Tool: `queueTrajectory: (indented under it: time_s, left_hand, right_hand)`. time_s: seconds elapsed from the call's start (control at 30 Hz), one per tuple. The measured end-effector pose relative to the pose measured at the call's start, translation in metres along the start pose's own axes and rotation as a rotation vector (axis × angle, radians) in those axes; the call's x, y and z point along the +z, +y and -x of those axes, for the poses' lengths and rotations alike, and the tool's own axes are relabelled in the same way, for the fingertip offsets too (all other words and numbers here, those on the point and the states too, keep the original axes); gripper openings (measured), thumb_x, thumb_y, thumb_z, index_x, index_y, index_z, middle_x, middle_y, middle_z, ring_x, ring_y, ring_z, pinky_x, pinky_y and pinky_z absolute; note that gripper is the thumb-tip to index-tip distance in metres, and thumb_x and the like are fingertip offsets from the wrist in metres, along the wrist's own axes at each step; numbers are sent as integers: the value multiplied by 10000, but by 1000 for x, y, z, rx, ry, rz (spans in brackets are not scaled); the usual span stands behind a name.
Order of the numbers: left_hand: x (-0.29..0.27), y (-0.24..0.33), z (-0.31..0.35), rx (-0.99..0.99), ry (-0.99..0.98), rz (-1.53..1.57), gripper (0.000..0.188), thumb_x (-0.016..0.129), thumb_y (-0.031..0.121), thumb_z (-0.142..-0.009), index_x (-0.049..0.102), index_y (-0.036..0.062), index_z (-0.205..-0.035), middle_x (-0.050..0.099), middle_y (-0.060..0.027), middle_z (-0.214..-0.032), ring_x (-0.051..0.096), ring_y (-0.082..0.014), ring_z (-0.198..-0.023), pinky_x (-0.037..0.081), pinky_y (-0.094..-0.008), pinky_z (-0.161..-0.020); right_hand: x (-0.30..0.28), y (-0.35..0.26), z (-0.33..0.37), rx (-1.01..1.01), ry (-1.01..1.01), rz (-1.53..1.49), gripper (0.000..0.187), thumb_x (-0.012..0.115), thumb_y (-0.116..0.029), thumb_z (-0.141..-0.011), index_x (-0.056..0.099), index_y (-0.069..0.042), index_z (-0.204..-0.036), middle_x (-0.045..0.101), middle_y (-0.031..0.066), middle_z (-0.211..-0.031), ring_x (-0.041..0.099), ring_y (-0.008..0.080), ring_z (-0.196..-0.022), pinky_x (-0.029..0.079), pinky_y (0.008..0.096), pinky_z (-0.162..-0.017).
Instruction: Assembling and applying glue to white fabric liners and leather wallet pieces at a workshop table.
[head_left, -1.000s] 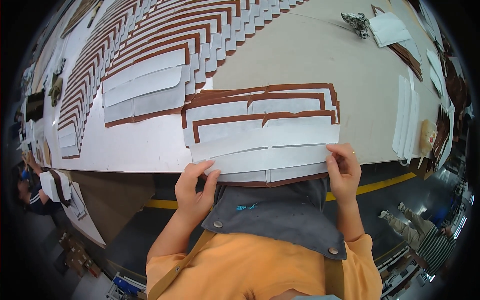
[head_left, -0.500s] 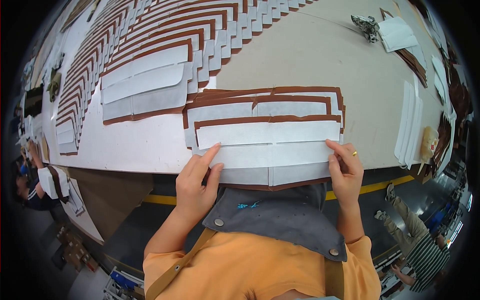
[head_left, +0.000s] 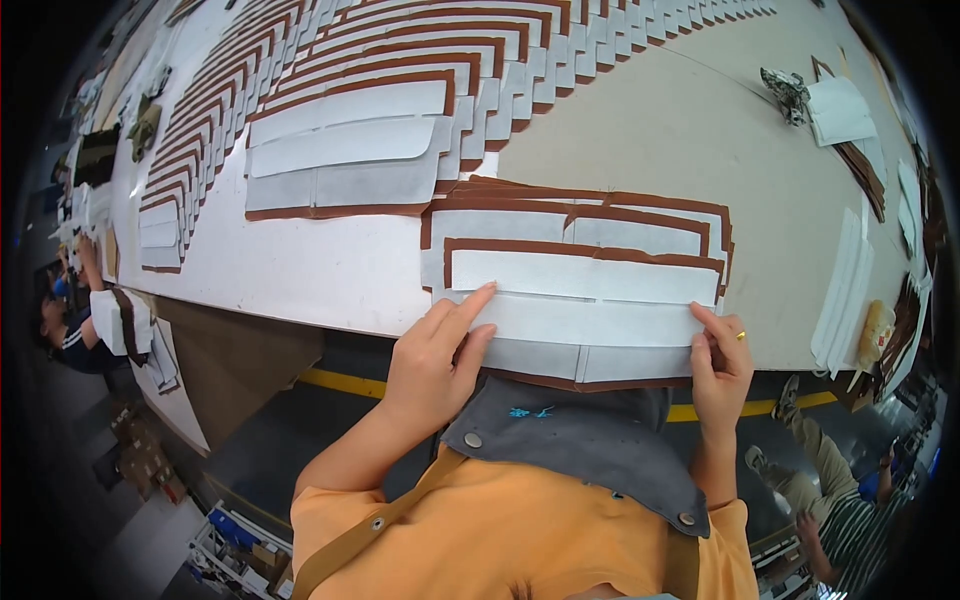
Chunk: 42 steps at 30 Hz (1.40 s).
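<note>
Before me lies a flat panel with a brown border and grey backing [head_left: 630,360], topped by white strips [head_left: 580,273]. Its near edge reaches past the table edge. My left hand [head_left: 440,350] lays its index fingertip on the white strip near the left end, with the thumb apart below it. At the right end, my right hand [head_left: 722,355] touches the strip with its index fingertip, its thumb beside the panel's side edge. Both hands have fingers apart; some fingers are curled or hidden. Similar brown-edged panels [head_left: 640,228] lie beneath and behind.
Overlapping rows of brown-edged panels [head_left: 345,135] cover the table's far left. At the right are white strips [head_left: 840,290], a crumpled silvery piece [head_left: 785,95] and a white stack [head_left: 840,110]. One person [head_left: 75,320] is at the left, another [head_left: 840,500] at the right.
The view has shifted, so the table and panels appear farther right and slightly turned. My hands keep nearly the same places on the panel.
</note>
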<state>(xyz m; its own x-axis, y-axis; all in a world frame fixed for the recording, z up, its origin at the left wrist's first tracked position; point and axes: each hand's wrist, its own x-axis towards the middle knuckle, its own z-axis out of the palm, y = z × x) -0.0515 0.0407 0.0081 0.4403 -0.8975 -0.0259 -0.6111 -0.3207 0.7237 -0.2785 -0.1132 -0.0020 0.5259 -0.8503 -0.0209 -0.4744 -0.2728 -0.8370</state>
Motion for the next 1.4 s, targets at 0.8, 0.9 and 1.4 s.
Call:
queueTrajectory:
  time_s: [0.8,0.9,1.4]
  left_hand:
    - [-18,0,-8,-91,-76,-76,253,562,69,-786,569,68,-1039,499,-69,-569,465,-180,-470,379,-266,-461]
    - [-15,8,-13,-102,6,-41,207,587,59,-760,560,44,-965,457,-51,-575,434,-186,-495,364,-276,-488]
    - [27,4,-20,468,-180,-406,430,561,203,-775,467,25,-1156,356,-86,-1313,280,-291,-1246,195,-445,-1020]
  right_hand:
    - [-5,-17,-15,-36,-123,155,301,486,40,-769,568,-35,-1049,435,47,-706,421,126,-553,368,228,-513]
    - [-3,-18,-21,-172,47,199,263,505,2,-780,574,-37,-1031,504,71,-800,487,188,-695,420,279,-619]
    - [43,-27,-35,-624,-246,466,395,563,-74,-743,516,-56,-1135,472,23,-1212,412,196,-1135,290,349,-962]
